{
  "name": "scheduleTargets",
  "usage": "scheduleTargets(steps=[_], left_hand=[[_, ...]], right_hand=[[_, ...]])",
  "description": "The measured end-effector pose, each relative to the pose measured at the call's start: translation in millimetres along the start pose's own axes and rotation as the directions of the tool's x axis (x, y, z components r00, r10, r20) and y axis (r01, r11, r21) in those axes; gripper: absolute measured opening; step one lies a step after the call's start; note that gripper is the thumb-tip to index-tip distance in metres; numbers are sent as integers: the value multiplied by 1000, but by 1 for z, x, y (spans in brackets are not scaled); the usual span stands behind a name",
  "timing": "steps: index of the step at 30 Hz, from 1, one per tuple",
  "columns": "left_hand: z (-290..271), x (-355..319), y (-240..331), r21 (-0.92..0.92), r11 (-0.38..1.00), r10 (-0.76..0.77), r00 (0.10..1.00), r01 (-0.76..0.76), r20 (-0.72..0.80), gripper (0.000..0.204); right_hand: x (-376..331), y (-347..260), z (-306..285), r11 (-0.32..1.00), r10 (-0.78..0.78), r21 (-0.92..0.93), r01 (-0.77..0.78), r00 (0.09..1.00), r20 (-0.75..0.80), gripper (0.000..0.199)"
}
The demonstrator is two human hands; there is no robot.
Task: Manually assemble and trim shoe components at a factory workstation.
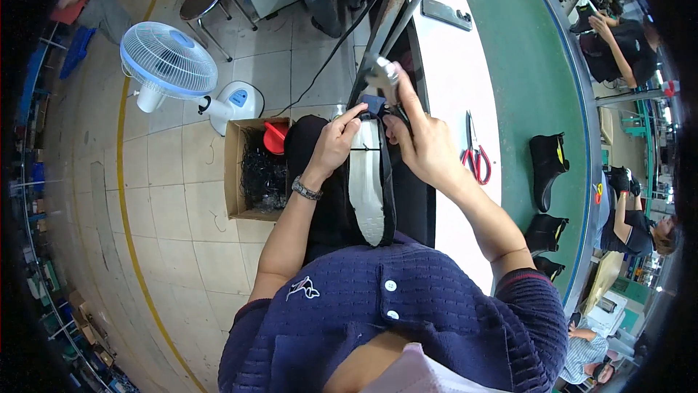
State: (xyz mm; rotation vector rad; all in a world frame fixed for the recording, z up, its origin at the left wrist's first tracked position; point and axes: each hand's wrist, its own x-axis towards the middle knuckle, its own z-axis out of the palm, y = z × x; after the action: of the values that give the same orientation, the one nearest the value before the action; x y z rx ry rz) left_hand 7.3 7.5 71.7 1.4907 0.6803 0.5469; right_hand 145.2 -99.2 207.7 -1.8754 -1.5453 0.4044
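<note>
A black boot (387, 197) lies bottom up along my lap, its pale underside (366, 182) facing me with a dark band across it. At its far end, my left hand (336, 144) pinches a dark blue piece (374, 105) at the edge between thumb and fingers. My right hand (425, 142) is closed round a hand tool with a silver metal head (383, 78), held just over that same end. Motion smears the tool's head, so I cannot tell whether it is a hammer or pincers. Its handle is mostly hidden by my fingers.
Red-handled scissors (477, 164) and a dark phone-like case (446, 13) lie on the white bench to my right. Black boots (547, 171) stand on the green belt beyond. At left are a cardboard box (236, 204), a fan (169, 62) and a stool (201, 2). Other people work nearby.
</note>
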Motion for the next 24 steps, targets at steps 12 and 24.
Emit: scheduleTargets(steps=[12,24], left_hand=[[-4,-2,-3,-83,997,17,997,-11,81,41],[5,30,7,-114,974,-180,976,194,123,28]], right_hand=[[-14,16,21,986,113,-135,-99,988,105,74],[-11,111,-10,866,495,-41,-498,867,-55,67]])
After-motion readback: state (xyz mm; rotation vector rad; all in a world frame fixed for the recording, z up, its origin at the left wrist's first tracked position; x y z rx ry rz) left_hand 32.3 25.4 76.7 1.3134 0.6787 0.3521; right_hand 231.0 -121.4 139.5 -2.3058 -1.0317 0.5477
